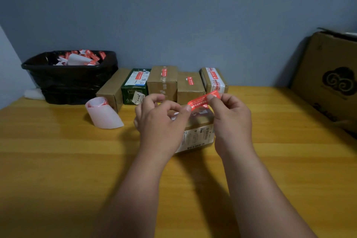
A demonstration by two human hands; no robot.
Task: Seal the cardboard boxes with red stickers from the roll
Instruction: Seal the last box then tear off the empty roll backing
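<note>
A black bin (73, 83) lined with a black bag stood at the back left of the tabletop (58, 160); it was filled with torn white backing paper and red sticker scraps (85, 57). At the right edge a large cardboard carton (328, 81) was cut off by the frame, and its contents could not be seen. The cardboard box (197, 135) in front of the person was mostly hidden behind both hands; only its side with a printed label showed, and the print was too blurred to read. The red sticker (202, 100) was a narrow strip with small white text, stretched just above this box. The left hand (162, 120) pinched its left end and the right hand (229, 116) pinched its right end, other fingers curled. The sticker roll (102, 114) lay left of the hands. Five boxes in a row (164, 83) stood by the wall, four with red stickers on top.
</note>
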